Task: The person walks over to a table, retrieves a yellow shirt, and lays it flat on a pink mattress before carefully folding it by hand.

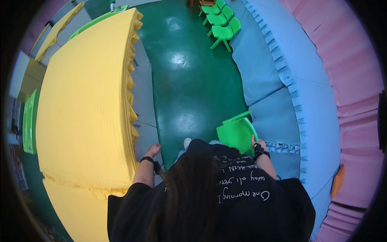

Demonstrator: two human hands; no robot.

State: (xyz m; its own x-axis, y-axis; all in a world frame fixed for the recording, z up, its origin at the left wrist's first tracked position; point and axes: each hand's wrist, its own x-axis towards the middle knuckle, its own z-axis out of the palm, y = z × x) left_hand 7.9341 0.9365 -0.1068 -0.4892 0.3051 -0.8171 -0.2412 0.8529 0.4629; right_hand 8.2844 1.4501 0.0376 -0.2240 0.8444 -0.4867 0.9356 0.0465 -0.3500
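Observation:
A small green plastic chair (236, 133) is at my right side, tilted, with its curved edge toward my right hand (259, 145). My right fingers are closed on that edge, and a dark band circles the wrist. My left hand (153, 150) hangs beside the grey side of the yellow-covered unit, loosely curled, with nothing visible in it. It also has a dark band at the wrist. My body hides the lower part of the chair.
On the left stands a long unit under a ruffled yellow cover (86, 101). Along the right run ruffled blue covers (314, 101), with pink fabric (358, 133) beyond. Several green chairs (225, 30) line the far right of the green floor (185, 84). An orange object (337, 181) lies by the pink fabric.

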